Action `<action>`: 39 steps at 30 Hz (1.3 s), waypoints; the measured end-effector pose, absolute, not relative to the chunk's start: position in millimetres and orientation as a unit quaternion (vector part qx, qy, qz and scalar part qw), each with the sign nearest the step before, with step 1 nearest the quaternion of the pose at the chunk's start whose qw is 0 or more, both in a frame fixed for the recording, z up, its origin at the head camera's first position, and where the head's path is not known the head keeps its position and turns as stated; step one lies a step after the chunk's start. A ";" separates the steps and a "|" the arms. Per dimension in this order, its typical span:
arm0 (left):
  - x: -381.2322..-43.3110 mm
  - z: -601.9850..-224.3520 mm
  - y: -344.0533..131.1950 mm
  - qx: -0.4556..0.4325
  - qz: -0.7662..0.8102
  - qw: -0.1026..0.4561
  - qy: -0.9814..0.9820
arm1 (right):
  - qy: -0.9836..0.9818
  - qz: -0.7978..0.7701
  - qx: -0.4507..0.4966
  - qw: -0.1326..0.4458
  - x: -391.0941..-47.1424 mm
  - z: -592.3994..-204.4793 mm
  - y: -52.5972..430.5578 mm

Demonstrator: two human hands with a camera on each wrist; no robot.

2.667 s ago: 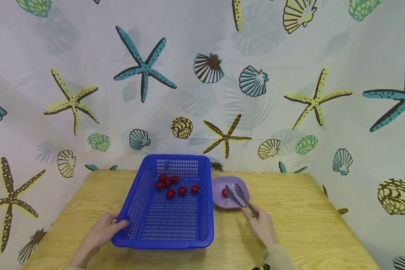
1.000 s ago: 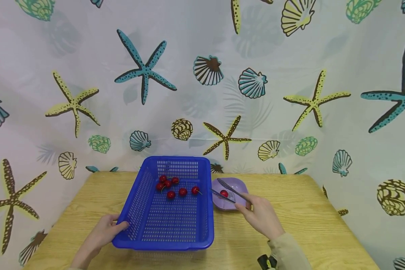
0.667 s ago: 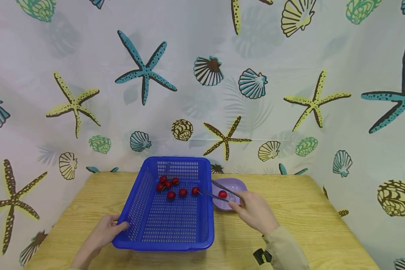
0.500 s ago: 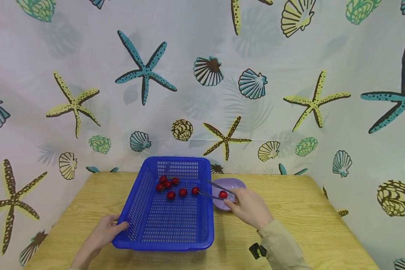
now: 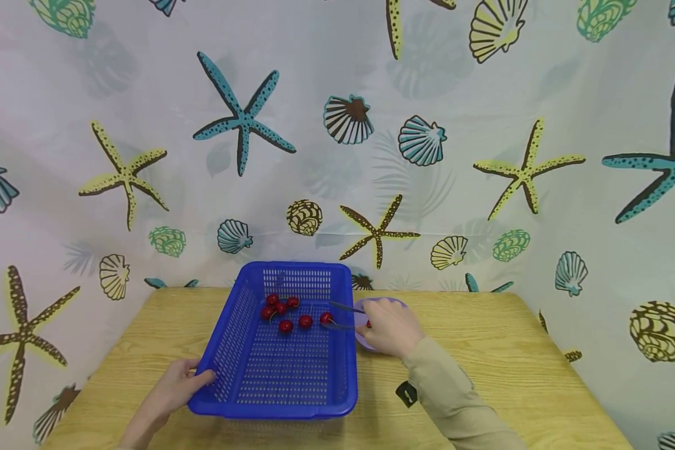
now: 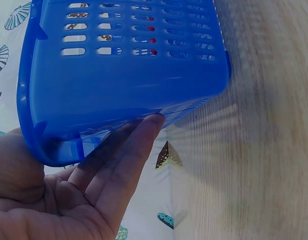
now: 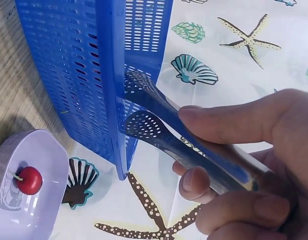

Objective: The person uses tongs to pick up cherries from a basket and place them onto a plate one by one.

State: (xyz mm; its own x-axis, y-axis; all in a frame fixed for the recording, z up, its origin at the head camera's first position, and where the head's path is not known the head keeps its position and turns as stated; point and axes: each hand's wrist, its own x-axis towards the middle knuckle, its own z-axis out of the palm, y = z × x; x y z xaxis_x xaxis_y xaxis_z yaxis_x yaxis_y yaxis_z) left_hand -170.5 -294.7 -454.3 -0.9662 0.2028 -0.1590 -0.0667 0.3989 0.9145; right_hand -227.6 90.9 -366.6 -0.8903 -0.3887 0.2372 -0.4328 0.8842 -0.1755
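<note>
My left hand (image 5: pixel 171 389) grips the near left corner of a blue plastic basket (image 5: pixel 284 409), thumb over the rim and fingers underneath, as the left wrist view shows. Several red cherries lie in the far half of the basket, one cherry (image 5: pixel 305 321) near its middle. In my right hand (image 5: pixel 392 326) is a pair of metal tongs (image 7: pixel 174 145) with perforated tips, spread apart. The tips reach over the basket's right rim, close to the rightmost cherry (image 5: pixel 326 318). Under that hand stands a small purple bowl (image 7: pixel 46 150) with a single cherry (image 7: pixel 29 180) inside.
Basket and bowl stand on a wooden table (image 5: pixel 512 362). A white curtain (image 5: pixel 337 175) printed with starfish and shells hangs behind the table and along its sides. The basket's raised right wall lies between the bowl and the cherries inside.
My right hand has moved the tongs left from above the purple bowl, over the basket's right rim. The bowl's cherry stayed there as the tongs left. My left hand keeps its grip.
</note>
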 end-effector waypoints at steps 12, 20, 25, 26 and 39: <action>-170.4 -451.2 -293.4 0.024 0.536 0.126 0.834 | -0.972 0.087 0.216 0.034 -248.4 -355.9 66.2; -170.2 -451.8 -293.3 0.032 0.536 0.121 0.835 | -0.974 0.041 0.221 0.021 -262.7 -351.5 49.4; -169.9 -452.0 -293.9 0.040 0.541 0.122 0.831 | -0.977 0.007 0.212 0.004 -271.8 -348.4 36.9; -169.8 -451.9 -294.0 0.040 0.541 0.123 0.831 | -0.978 0.003 0.209 -0.003 -273.4 -347.8 34.6; -170.4 -452.0 -294.0 0.034 0.531 0.123 0.837 | -0.980 -0.074 0.182 -0.026 -289.1 -353.1 10.2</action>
